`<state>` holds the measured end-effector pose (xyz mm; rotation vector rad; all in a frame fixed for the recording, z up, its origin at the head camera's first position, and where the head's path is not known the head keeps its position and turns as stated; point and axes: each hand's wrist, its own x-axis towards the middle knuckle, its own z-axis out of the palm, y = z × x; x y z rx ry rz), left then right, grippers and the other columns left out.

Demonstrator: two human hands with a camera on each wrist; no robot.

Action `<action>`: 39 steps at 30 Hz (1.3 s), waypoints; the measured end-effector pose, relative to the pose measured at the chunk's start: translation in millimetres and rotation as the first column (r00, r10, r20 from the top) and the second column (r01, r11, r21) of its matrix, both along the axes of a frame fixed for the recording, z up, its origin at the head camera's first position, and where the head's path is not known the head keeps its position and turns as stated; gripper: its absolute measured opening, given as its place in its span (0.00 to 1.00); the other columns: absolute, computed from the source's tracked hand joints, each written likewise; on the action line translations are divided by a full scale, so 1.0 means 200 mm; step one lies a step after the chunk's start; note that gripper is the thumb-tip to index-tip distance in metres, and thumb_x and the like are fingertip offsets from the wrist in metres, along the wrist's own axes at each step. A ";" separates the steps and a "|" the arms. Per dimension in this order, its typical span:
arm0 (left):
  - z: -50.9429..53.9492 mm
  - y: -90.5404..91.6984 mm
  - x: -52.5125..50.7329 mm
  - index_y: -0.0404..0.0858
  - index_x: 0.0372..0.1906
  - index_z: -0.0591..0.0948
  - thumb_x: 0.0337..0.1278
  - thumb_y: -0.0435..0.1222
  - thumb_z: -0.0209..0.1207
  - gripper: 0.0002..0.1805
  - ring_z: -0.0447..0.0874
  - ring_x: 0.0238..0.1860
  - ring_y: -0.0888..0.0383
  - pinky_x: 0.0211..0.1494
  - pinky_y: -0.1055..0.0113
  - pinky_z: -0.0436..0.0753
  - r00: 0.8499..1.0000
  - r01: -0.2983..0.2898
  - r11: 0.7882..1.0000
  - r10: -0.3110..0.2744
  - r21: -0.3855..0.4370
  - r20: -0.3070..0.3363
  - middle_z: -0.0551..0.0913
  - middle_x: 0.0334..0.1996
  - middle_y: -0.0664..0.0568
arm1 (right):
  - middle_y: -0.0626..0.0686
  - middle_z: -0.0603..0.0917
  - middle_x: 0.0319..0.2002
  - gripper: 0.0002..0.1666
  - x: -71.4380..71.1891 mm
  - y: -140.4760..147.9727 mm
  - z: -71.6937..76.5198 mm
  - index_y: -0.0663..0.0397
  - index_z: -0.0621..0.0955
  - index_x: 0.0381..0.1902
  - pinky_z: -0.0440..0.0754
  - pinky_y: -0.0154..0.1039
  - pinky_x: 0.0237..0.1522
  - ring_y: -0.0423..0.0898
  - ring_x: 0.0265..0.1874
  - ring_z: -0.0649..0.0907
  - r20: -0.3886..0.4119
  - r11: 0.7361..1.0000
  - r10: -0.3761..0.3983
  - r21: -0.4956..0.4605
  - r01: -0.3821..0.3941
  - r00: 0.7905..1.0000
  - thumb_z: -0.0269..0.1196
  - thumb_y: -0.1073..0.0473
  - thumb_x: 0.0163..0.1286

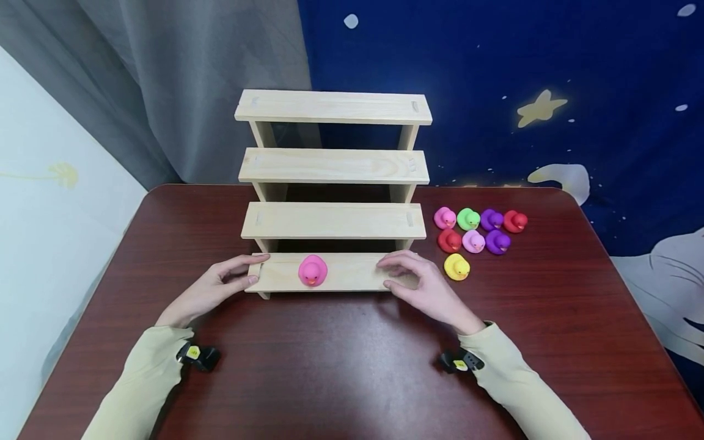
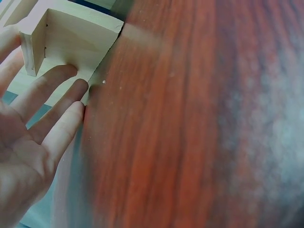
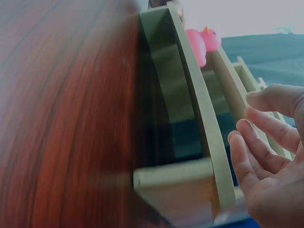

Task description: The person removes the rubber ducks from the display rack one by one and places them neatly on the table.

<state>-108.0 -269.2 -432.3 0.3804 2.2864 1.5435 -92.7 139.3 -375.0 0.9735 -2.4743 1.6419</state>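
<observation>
A pale wooden four-step stand [image 1: 333, 220] rises in the head view. On its lowest step sits a bright pink rubber duck [image 1: 313, 271], also visible as a pink duck [image 3: 203, 43] in the right wrist view. My left hand [image 1: 217, 286] touches the left end of that step, thumb toward the front and forefinger toward the back. The left wrist view shows its other fingers [image 2: 47, 97] extended beside the stand's side panel [image 2: 78, 40]. Over the step's right end is my right hand [image 1: 420, 286], fingers loosely bent with nothing between them; contact with the wood cannot be told.
Several small rubber ducks stand in rows right of the stand, with a yellow duck [image 1: 456, 267] nearest the front. The dark red-brown table [image 1: 330, 366] extends toward me. Behind it hang a grey curtain [image 1: 220, 61] and a blue starry cloth [image 1: 467, 73].
</observation>
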 end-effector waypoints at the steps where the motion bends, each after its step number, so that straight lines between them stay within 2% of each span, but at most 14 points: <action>1: 0.00 0.00 0.00 0.49 0.67 0.73 0.66 0.41 0.59 0.25 0.68 0.63 0.61 0.54 0.74 0.74 1.000 -0.001 1.000 0.001 -0.002 0.003 0.69 0.67 0.53 | 0.63 0.81 0.44 0.17 0.00 -0.02 0.00 0.71 0.80 0.46 0.80 0.51 0.45 0.59 0.41 0.81 -0.004 1.000 0.013 0.003 -0.013 1.000 0.66 0.78 0.57; 8: 0.01 0.00 -0.01 0.50 0.67 0.73 0.65 0.41 0.59 0.25 0.68 0.63 0.60 0.54 0.73 0.74 1.000 -0.003 1.000 0.003 -0.008 0.001 0.69 0.67 0.54 | 0.64 0.81 0.44 0.17 -0.01 -0.12 0.00 0.72 0.80 0.47 0.80 0.53 0.46 0.60 0.43 0.80 0.018 0.996 0.092 -0.014 -0.092 0.996 0.65 0.77 0.58; 15: 0.01 0.00 -0.01 0.51 0.67 0.73 0.65 0.41 0.60 0.25 0.69 0.61 0.59 0.53 0.73 0.74 1.000 -0.006 1.000 0.006 -0.026 -0.010 0.69 0.66 0.54 | 0.48 0.81 0.48 0.18 -0.13 -0.23 -0.13 0.57 0.82 0.51 0.78 0.40 0.50 0.48 0.45 0.81 0.015 0.991 0.136 -0.007 -0.136 0.991 0.68 0.66 0.62; 22: 0.00 0.01 -0.01 0.49 0.67 0.73 0.66 0.40 0.59 0.25 0.69 0.62 0.60 0.54 0.73 0.74 1.000 -0.004 1.000 0.004 -0.004 0.004 0.69 0.66 0.53 | 0.52 0.82 0.49 0.19 -0.18 -0.35 -0.11 0.62 0.81 0.51 0.76 0.41 0.54 0.47 0.49 0.81 0.024 0.983 0.185 -0.010 -0.185 0.982 0.68 0.68 0.61; 26: 0.00 0.01 -0.01 0.50 0.67 0.73 0.66 0.41 0.59 0.25 0.69 0.62 0.60 0.53 0.73 0.75 1.000 -0.001 1.000 0.001 -0.005 0.003 0.69 0.66 0.54 | 0.52 0.82 0.49 0.20 -0.19 -0.39 -0.12 0.61 0.81 0.51 0.77 0.38 0.52 0.43 0.47 0.81 0.048 0.984 0.177 0.003 -0.177 0.983 0.69 0.69 0.60; 29: 0.00 0.01 -0.01 0.50 0.67 0.73 0.66 0.41 0.59 0.25 0.68 0.62 0.60 0.54 0.73 0.74 1.000 0.001 1.000 -0.001 -0.007 -0.004 0.70 0.66 0.54 | 0.50 0.82 0.48 0.20 -0.19 -0.42 -0.13 0.60 0.82 0.51 0.77 0.35 0.51 0.40 0.45 0.81 0.071 0.989 0.143 0.034 -0.145 0.987 0.69 0.67 0.60; 34: 0.00 0.00 -0.01 0.50 0.67 0.72 0.66 0.40 0.59 0.25 0.67 0.63 0.60 0.53 0.72 0.75 1.000 0.007 1.000 -0.007 -0.009 -0.006 0.69 0.66 0.54 | 0.49 0.81 0.45 0.20 -0.18 -0.45 -0.14 0.58 0.82 0.50 0.77 0.34 0.48 0.41 0.41 0.79 0.075 0.994 0.086 0.057 -0.091 0.993 0.71 0.64 0.59; 39: 0.00 0.00 0.00 0.51 0.68 0.72 0.66 0.41 0.59 0.25 0.65 0.64 0.60 0.53 0.73 0.74 1.000 0.002 1.000 -0.003 -0.028 -0.006 0.70 0.66 0.54 | 0.49 0.80 0.46 0.19 -0.17 -0.47 -0.16 0.59 0.82 0.48 0.78 0.35 0.47 0.41 0.40 0.79 0.065 0.996 0.075 0.048 -0.079 0.995 0.71 0.65 0.58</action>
